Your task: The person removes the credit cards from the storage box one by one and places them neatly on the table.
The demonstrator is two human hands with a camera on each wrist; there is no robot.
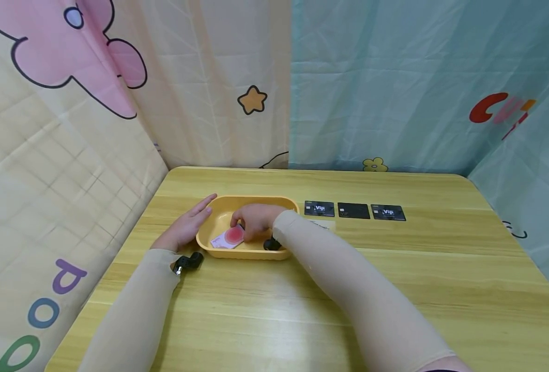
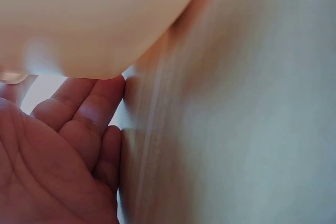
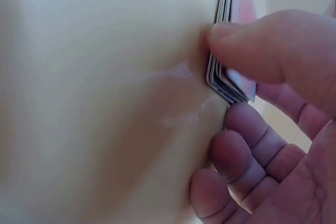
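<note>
My right hand (image 1: 256, 219) reaches inside a yellow plastic basket (image 1: 246, 254), pinching a stack of cards (image 1: 227, 239) that lies on its floor. The top card is white and pink with a round red patch. In the right wrist view, the thumb sits on the long edge of the stack (image 3: 223, 85), and the fingertips curl at its short end. Outside the basket, my left hand (image 1: 186, 228) rests against the left end with its fingers extended. Seen from the left wrist, those fingers (image 2: 105, 100) go partly out of sight behind the basket wall.
Right of the basket, a black Vip card (image 1: 319, 208), a plain black card (image 1: 354, 211) and another Vip card (image 1: 388, 213) lie in a row on the wooden table (image 1: 442, 268). A pale card (image 1: 323, 224) shows partly behind the right forearm. Printed curtains (image 1: 377, 82) stand behind.
</note>
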